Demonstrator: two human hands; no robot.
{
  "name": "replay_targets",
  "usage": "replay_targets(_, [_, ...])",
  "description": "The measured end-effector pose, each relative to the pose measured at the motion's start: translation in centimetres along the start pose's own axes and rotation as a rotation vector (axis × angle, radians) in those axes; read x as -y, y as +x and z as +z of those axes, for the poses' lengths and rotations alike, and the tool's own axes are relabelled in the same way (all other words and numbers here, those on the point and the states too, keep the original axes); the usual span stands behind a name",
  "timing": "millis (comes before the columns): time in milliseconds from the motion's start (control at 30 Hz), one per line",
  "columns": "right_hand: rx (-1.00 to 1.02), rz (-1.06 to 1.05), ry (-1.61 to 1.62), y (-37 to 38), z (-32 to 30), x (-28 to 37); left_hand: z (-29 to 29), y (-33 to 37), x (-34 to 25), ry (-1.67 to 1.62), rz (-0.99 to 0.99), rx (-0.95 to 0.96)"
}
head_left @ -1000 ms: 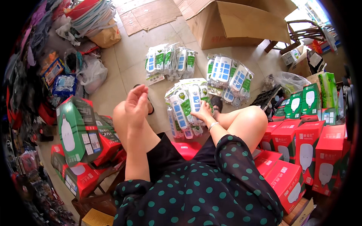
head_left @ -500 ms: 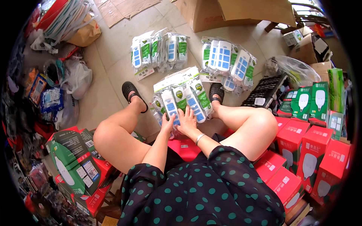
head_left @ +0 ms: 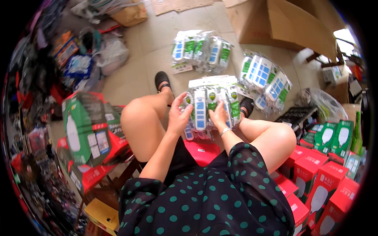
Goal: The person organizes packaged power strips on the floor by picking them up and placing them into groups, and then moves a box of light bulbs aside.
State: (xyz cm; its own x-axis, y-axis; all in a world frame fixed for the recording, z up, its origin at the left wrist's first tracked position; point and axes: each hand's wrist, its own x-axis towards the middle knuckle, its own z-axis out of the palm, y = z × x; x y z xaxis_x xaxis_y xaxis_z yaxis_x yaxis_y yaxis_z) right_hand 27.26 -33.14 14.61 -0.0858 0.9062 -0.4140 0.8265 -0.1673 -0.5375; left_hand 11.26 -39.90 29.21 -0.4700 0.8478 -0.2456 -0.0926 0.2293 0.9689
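Pile of bagged power strips (head_left: 200, 106) between left shoe (head_left: 162, 82) and right shoe (head_left: 247, 106), just beyond a red surface (head_left: 202, 153); left hand (head_left: 180, 115) wide at its left edge, contact impossible to tell; right hand (head_left: 219, 115) over its front, grip likewise unclear. Could fan apart or slide if pressed from one side only, given probably slick bags. Might also mix with the neighbouring stack (head_left: 262, 80), lying so near.

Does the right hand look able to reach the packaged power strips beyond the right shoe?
Probably yes: from the nearer pack, the right hand would need to stretch forward, but the way over the right shoe to those power strips looks free.
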Motion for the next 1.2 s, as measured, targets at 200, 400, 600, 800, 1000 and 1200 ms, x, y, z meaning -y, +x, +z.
replay_targets(200, [-0.287, -0.156, -0.017, -2.4, 0.3, 3.2, -11.6, -12.3, -17.7, 0.706, 0.706, -0.326])
replay_targets(400, [0.328, -0.683, 0.859, -6.5, -2.8, 20.7, -23.2, -16.7, -22.5, 1.201, 0.503, -0.675])
replay_targets(600, [0.844, -0.748, 0.786, -15.5, -2.0, 35.6, -24.8, -16.9, -20.2, 1.345, 0.293, -0.534])
replay_targets(800, [0.787, -0.949, 0.496, -22.1, 4.3, 36.3, -23.1, -21.4, -19.4, 1.464, 0.173, -0.586])
replay_targets(1000, [0.661, -1.08, 0.681, -21.3, 0.3, 32.2, -24.2, -20.9, -19.3, 1.428, 0.14, -0.575])
replay_targets(1200, [0.113, -0.688, 0.843, -8.2, -6.6, 20.5, -22.5, -20.9, -21.8, 1.365, 0.262, -0.548])
